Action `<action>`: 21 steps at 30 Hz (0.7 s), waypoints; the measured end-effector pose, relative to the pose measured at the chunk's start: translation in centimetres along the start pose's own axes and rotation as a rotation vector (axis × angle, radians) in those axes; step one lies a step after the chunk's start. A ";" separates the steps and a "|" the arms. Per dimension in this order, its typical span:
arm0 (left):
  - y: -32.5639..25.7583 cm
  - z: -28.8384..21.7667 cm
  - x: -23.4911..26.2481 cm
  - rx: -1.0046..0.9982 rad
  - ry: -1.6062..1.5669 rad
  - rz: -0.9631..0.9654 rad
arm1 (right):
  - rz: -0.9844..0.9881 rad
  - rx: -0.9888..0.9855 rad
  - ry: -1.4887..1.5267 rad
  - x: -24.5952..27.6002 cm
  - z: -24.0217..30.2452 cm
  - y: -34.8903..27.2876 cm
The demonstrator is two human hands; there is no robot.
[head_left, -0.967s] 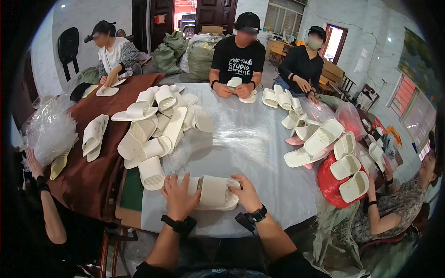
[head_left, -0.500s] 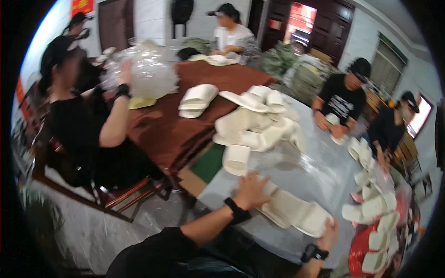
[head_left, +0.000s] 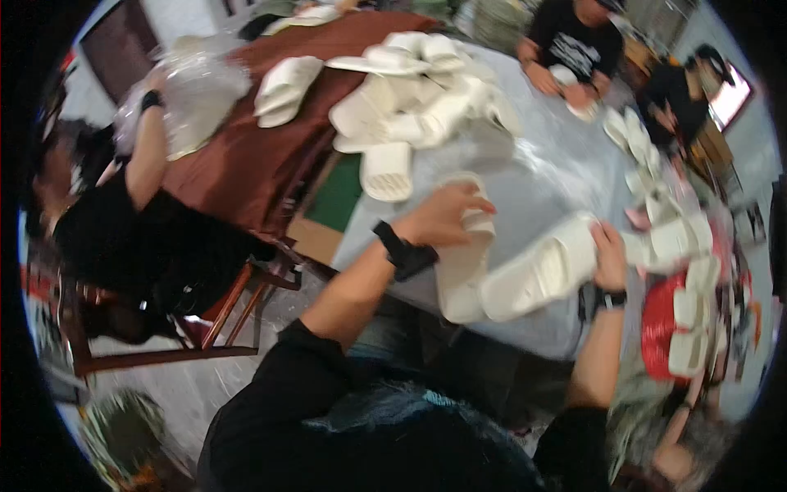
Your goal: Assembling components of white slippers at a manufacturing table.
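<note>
My left hand (head_left: 449,215) lies across the toe end of a cream slipper (head_left: 461,283), its fingers and thumb bent around it. A second cream slipper (head_left: 537,275) slants up to the right. My right hand (head_left: 608,254) grips its far end, the thumb on top. The heel ends of the two slippers meet near the table's front edge, so the pair forms a V. Just beyond my left hand lies a single slipper (head_left: 386,172) with a patterned sole. Behind it is a loose heap of cream slippers (head_left: 426,102).
A grey plastic sheet covers my table (head_left: 566,176); a brown cloth (head_left: 238,156) adjoins it at left. Slippers (head_left: 684,242) line the right side, near a red bag (head_left: 662,328). A person at left handles clear plastic (head_left: 193,98). Across the table, another person (head_left: 574,49) holds a slipper.
My view has tilted downward. The slippers under my hands were almost in line; now they stand at an angle, the right one's outer end swung away from me. My right hand moved with it.
</note>
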State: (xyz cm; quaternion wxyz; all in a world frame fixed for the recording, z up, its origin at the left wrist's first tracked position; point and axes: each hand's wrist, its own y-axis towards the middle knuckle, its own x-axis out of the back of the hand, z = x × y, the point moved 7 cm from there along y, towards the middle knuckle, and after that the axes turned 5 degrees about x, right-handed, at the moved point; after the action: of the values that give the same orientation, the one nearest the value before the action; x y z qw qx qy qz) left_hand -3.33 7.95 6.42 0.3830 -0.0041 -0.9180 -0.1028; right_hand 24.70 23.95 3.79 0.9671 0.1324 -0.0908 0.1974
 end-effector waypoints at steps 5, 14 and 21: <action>2.4 -1.0 -1.7 -0.128 0.006 0.139 | 0.176 -0.195 0.093 -5.2 -3.3 4.1; 5.8 2.2 -6.2 -0.154 0.009 0.090 | 0.500 -0.024 -0.205 -10.0 -2.1 3.5; 7.4 2.2 -8.3 -0.115 0.028 0.029 | 0.637 -0.005 -0.129 -9.1 -2.2 3.4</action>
State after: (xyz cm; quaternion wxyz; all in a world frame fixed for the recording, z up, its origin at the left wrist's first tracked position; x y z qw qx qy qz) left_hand 1.63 16.18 0.48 0.3962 -0.0381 -0.9050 -0.1501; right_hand 15.35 24.36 0.33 0.8492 0.1074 -0.1895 0.4811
